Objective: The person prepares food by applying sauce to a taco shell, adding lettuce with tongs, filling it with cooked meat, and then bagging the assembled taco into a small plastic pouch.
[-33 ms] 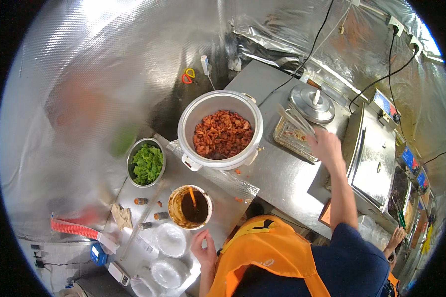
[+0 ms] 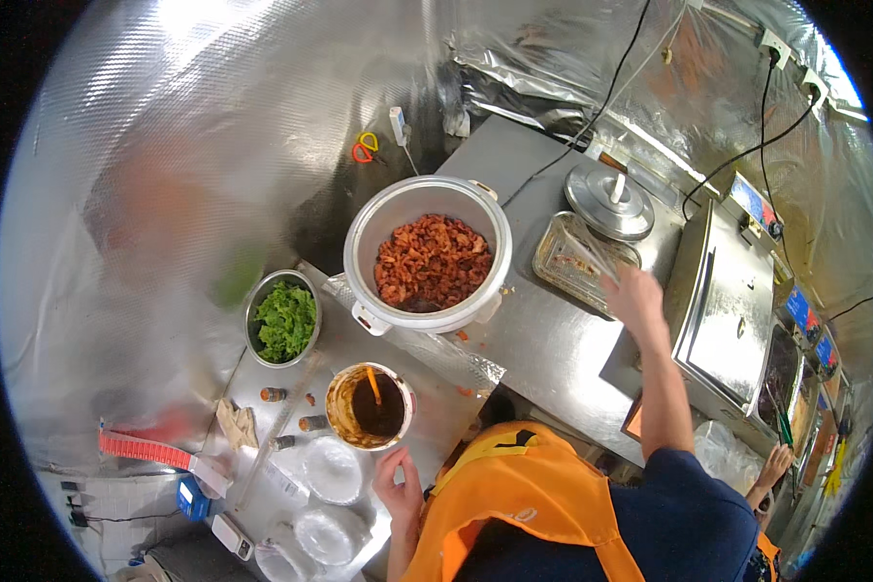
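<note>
In my right hand [image 2: 636, 299] is a pair of metal tongs [image 2: 599, 258], blurred by motion. They hang over a steel tray [image 2: 558, 282] with a wire rack and a few food scraps. A round metal lid [image 2: 592, 215] sits just behind the tray. My left hand [image 2: 399, 485] is low by my body with loosely bent fingers, thumb and forefinger apart, nothing visible in it. Close to it stands a tub [image 2: 334, 412] of dark brown sauce, an orange-handled utensil [image 2: 373, 383] leaning inside. Beyond stands a large white pot [image 2: 361, 233] of chopped reddish meat [image 2: 432, 260].
A steel bowl [image 2: 252, 341] of green leaves [image 2: 286, 320] stands left of the pot. Clear plastic containers [image 2: 334, 470], small bottles [image 2: 274, 395] and a cloth [image 2: 237, 423] lie at lower left. A steel appliance [image 2: 726, 325] borders the right counter. Another person's hand [image 2: 774, 468] shows at far right.
The tongs have swung down and slightly right over the tray. My right hand has dropped a little. My left hand stays put.
</note>
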The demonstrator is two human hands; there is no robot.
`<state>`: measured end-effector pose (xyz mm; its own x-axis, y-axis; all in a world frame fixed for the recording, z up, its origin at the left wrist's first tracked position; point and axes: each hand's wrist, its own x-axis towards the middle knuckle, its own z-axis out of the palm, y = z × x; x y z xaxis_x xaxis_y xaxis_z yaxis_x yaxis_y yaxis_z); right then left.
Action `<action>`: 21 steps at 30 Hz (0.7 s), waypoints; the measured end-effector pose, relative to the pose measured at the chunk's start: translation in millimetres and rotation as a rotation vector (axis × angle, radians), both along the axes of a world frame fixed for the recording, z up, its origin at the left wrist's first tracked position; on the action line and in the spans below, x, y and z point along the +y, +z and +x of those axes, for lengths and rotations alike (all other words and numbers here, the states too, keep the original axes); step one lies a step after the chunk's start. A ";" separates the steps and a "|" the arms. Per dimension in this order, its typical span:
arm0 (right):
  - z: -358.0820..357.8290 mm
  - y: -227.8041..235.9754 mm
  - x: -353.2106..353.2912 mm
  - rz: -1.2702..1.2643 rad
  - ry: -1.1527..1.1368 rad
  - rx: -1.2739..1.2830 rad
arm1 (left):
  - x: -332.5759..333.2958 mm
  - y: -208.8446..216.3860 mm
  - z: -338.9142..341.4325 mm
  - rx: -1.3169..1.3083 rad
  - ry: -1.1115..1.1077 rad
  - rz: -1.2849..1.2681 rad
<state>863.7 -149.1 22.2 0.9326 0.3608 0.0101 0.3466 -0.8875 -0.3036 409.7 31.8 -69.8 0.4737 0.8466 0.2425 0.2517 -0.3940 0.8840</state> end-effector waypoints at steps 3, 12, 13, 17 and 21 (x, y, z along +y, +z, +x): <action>13.7 -125.0 -29.1 -0.031 -0.145 0.028 | 7.2 -0.8 20.6 0.066 -0.122 0.057; 147.7 -159.3 7.5 0.272 -0.050 -0.119 | 5.9 9.2 52.6 0.311 -0.230 0.050; 198.5 -182.4 6.6 0.251 -0.112 -0.215 | 4.7 8.2 55.5 0.330 -0.260 0.051; 338.6 -232.0 21.2 -0.007 -0.246 -0.316 | -7.0 17.1 54.1 0.412 -0.320 0.031; 387.6 -252.6 24.8 0.119 -0.344 -0.123 | -16.7 31.1 38.6 0.488 -0.275 -0.009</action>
<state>1251.3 -124.3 -230.4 0.9882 0.0163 0.1526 0.0748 -0.9195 -0.3859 448.3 15.1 -38.7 0.7329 0.6770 -0.0666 0.5213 -0.4960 0.6944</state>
